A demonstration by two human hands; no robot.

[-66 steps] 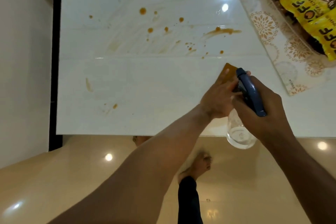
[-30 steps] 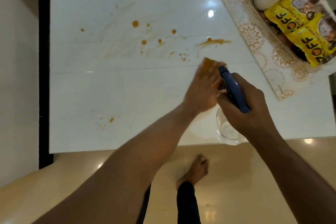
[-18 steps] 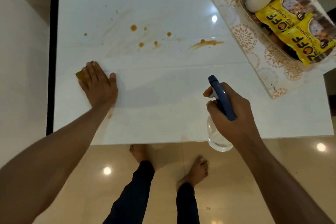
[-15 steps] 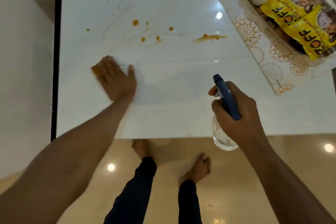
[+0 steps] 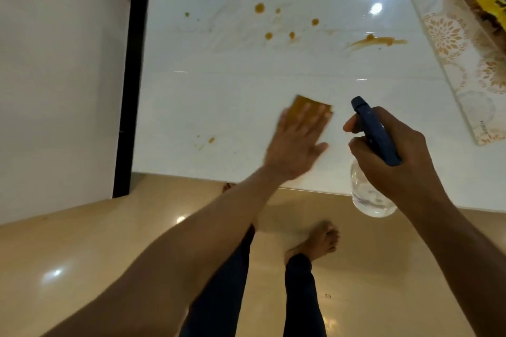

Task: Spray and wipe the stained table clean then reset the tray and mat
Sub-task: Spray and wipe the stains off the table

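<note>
Orange cloth (image 5: pixel 310 104) under flat left hand (image 5: pixel 294 145) — spray bottle (image 5: pixel 373 142) gripped in right hand (image 5: pixel 402 164)

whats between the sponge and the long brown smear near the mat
Nothing lies there: in the head view the stretch of white table from the sponge up to the smear is bare, with only a light glint on it.

1. The surface (image 5: pixel 246 85) looks like glossy white stone or tile, mirroring the lamps.
2. The spray bottle (image 5: pixel 369 194) has a clear plastic body and a smooth blue plastic head.
3. The wiping pad (image 5: pixel 304 102) looks matt orange.
4. The floor (image 5: pixel 82 254) is polished beige tile.
</note>
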